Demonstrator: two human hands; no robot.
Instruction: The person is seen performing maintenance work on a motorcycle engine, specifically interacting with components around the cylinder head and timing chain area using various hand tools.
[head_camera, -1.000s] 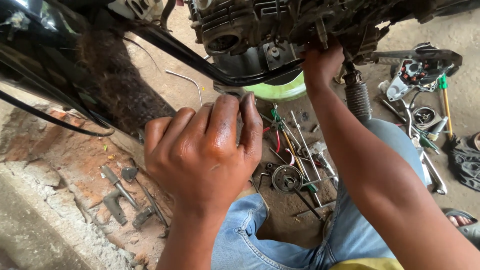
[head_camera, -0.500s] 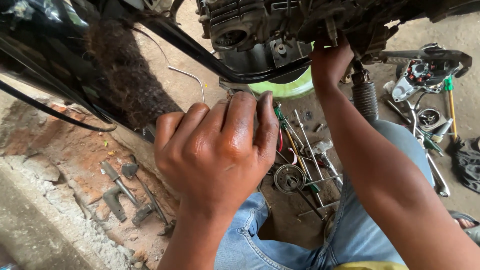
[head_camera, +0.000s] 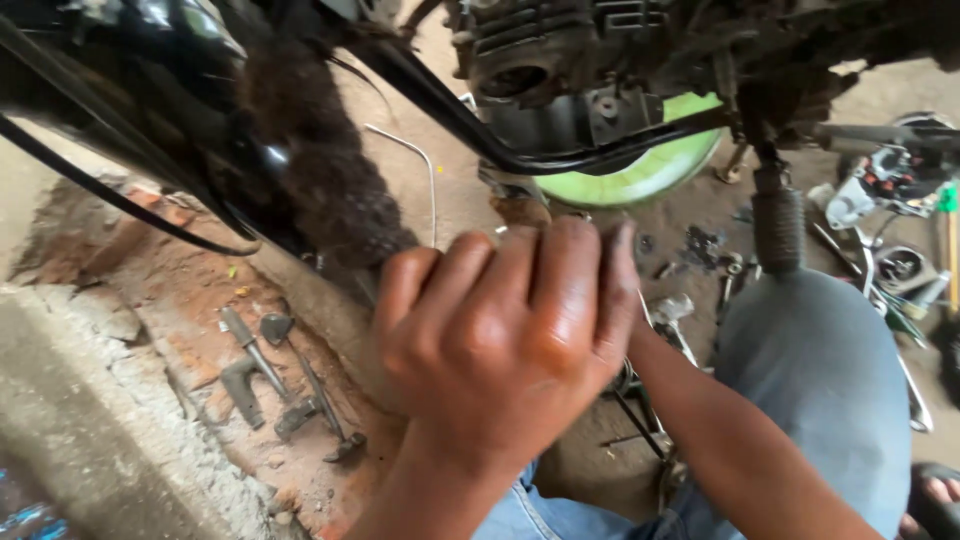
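My left hand (head_camera: 500, 340) fills the middle of the head view, its back toward me and its fingers bent close together, so the palm side is hidden. It hangs below a motorcycle engine (head_camera: 560, 60) and a black frame tube (head_camera: 450, 110). My right forearm (head_camera: 720, 420) reaches in from the lower right and passes behind the left hand, which covers my right hand. My knee in blue jeans (head_camera: 820, 370) is at the right.
A green basin (head_camera: 640, 170) sits under the engine. A ribbed black rubber sleeve (head_camera: 778, 230) hangs beside it. Hammer-like tools (head_camera: 280, 380) lie on the brick floor at the left, a bent metal rod (head_camera: 425, 170) behind them. Loose parts (head_camera: 890, 190) are scattered at the right.
My right hand has come down from the engine and gone behind my left hand. The left hand has shifted right and nearer to the camera.
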